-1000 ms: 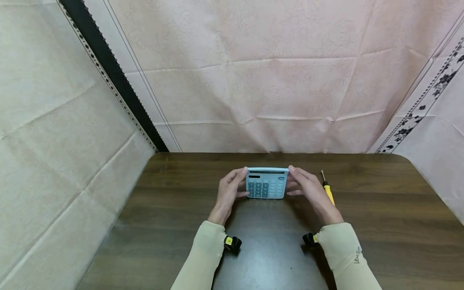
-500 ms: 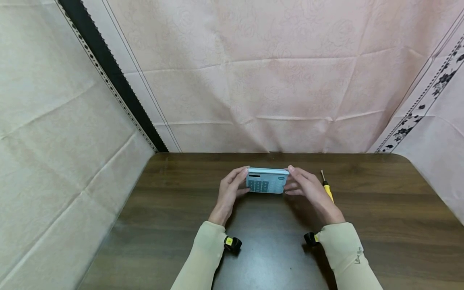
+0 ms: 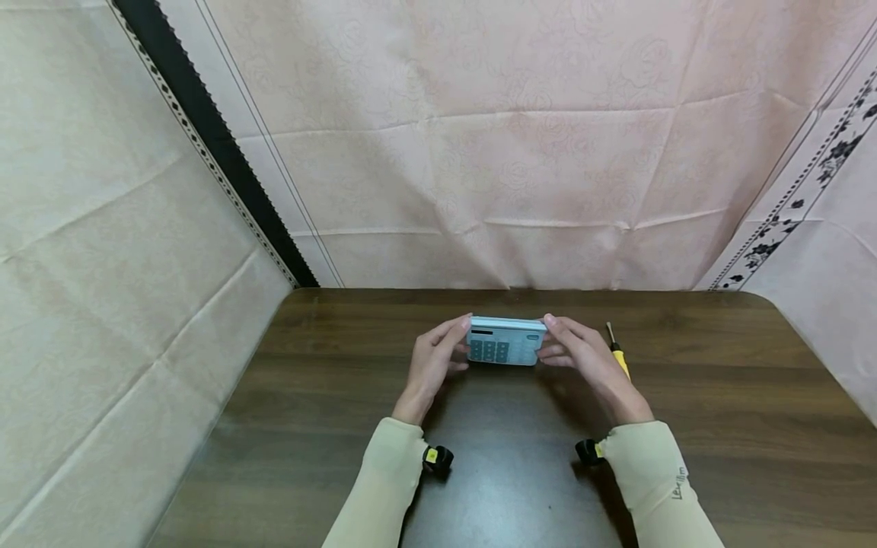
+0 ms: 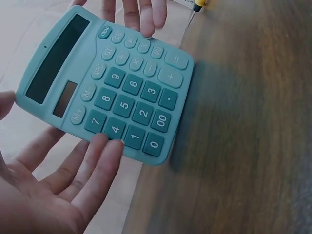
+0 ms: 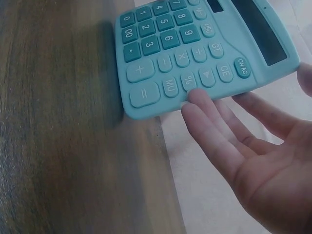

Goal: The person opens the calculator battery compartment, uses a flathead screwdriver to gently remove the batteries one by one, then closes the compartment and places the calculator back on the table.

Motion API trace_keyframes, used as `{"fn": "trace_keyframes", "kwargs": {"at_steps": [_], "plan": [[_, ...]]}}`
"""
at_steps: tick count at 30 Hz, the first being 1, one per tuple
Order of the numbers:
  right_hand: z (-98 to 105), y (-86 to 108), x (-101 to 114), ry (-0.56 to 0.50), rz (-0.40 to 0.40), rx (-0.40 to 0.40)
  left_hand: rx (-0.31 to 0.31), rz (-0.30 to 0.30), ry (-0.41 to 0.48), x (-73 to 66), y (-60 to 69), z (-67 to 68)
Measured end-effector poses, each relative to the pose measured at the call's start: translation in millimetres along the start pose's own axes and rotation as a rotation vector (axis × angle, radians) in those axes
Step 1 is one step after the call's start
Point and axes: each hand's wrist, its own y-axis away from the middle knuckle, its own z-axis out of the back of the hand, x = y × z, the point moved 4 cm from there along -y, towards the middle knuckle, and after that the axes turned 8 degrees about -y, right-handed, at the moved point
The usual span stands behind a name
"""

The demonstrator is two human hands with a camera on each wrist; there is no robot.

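A light-blue calculator point(image 3: 507, 342) is held up between both hands near the far side of the table, its keys facing the person and its top edge tilted toward the head camera. My left hand point(image 3: 430, 365) grips its left side, thumb at the upper corner; in the left wrist view, fingertips touch near the 7 and 4 keys of the calculator point(image 4: 124, 105). On the opposite side my right hand point(image 3: 585, 359) holds it the same way, with thumb at the top corner. Two fingertips of the right hand point(image 5: 273, 170) rest by the % key.
A screwdriver point(image 3: 620, 358) with a yellow handle lies just right of the right hand, partly hidden by it. The brown wooden table point(image 3: 342, 396) ends at a pale patterned cloth point(image 3: 521, 167) behind. Wrist cameras sit on both sleeves.
The calculator has tipped, so its lower edge rose and its keypad looks foreshortened; this happened mostly in the first half second. Both hands stayed nearly in place.
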Motion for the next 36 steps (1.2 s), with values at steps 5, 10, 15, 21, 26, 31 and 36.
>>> {"fn": "trace_keyframes", "kwargs": {"at_steps": [5,10,15,21,26,31,36], "plan": [[0.7,0.5,-0.1,-0.008,0.019,0.018,0.002,-0.017,0.002,-2.5,1.1,-0.2],[1.3,-0.9,-0.8,-0.032,0.038,0.029,0.008,-0.016,0.011,-4.7,1.7,-0.2],[0.4,-1.6,-1.2,-0.044,0.04,0.034,-0.007,0.008,0.039,-7.1,2.6,-1.7],[-0.1,-0.9,-4.5,0.017,-0.034,0.023,-0.037,0.087,0.033,-4.1,3.6,-8.6],[2.1,-1.0,-8.4,0.062,-0.1,-0.002,-0.036,0.118,0.045,-2.1,4.8,-11.0],[2.0,-1.3,-11.9,0.064,-0.106,-0.002,-0.019,0.14,0.017,-1.2,5.6,-11.0],[-0.8,-1.4,-15.3,0.063,-0.127,0.008,0.006,0.161,0.019,2.0,6.2,-12.3]]}}
